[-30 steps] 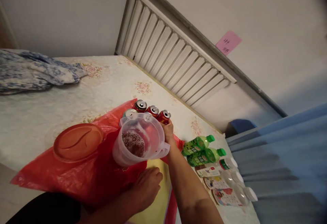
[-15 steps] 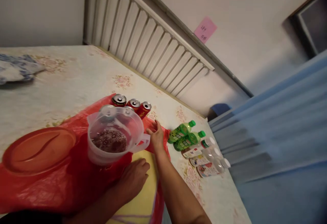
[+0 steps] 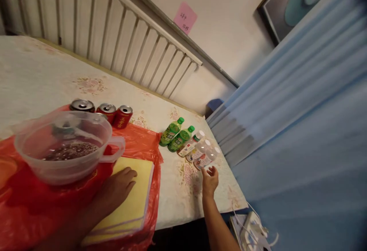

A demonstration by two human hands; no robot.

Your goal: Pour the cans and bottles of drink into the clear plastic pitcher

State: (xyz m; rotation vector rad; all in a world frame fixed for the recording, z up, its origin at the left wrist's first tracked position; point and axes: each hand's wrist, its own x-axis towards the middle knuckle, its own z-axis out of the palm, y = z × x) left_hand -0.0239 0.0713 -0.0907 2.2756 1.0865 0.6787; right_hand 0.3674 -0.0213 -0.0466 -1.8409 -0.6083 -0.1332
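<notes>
My left hand [image 3: 124,184] rests on a flat yellow sheet or folded cloth with purple edging [image 3: 137,193], its fingers loosely bent and apart. Just behind it stands a translucent plastic jug [image 3: 65,169] with a handle, holding dark, foamy liquid [image 3: 71,151]. My right hand [image 3: 210,179] reaches out over the right side of the table, fingers apart and slightly curled. It is close to the nearest clear bottle with a white cap [image 3: 203,162]; whether they touch I cannot tell. Two green-capped bottles [image 3: 180,139] and further clear bottles [image 3: 186,148] stand in the same row.
Several drink cans [image 3: 123,118] stand behind the jug on a red plastic bag [image 3: 137,142]. An orange lid [image 3: 6,170] lies at the left edge. The flowered tablecloth [image 3: 172,190] ends at a blue curtain [image 3: 286,159]; cables and a white device [image 3: 252,228] sit below.
The view has swung right. My right hand has moved from beside the jug's handle to the clear bottles. My left hand stays on the yellow sheet.
</notes>
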